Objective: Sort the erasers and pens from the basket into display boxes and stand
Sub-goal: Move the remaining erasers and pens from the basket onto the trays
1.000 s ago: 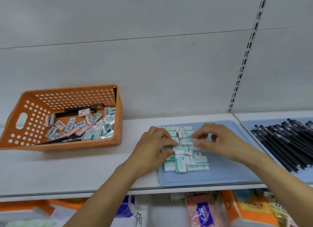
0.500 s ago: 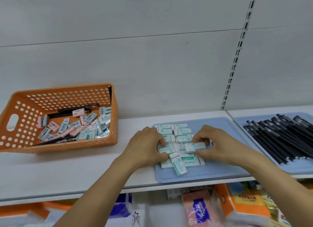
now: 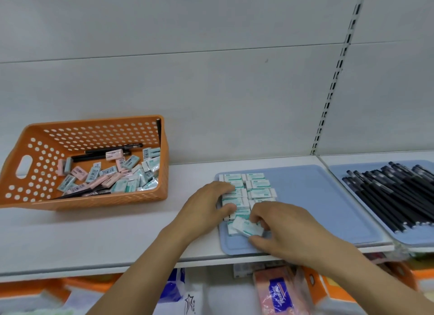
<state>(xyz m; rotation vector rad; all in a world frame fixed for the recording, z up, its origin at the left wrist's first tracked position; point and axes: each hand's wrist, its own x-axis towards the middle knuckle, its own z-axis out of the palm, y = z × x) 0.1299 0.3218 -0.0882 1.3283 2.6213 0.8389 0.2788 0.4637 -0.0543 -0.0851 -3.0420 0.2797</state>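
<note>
White shop shelf (image 3: 94,232) against a pale panelled wall. Far left: orange basket (image 3: 98,201), well stocked with pink and green erasers (image 3: 112,173) plus a few black pens (image 3: 103,153) at the back; much left to sort. Centre: blue tray (image 3: 317,209), green erasers in two neat columns (image 3: 256,185) at its left end. Left hand (image 3: 206,209), fingers flat, steadies the rows. Right hand (image 3: 288,232) pinches one loose eraser (image 3: 247,227), tilted, at the near end of the rows. Far right: second tray (image 3: 340,171) of black pens (image 3: 399,192), cut off by the frame. No pink erasers placed anywhere visible; no stand visible. Lower shelf blurred.
</note>
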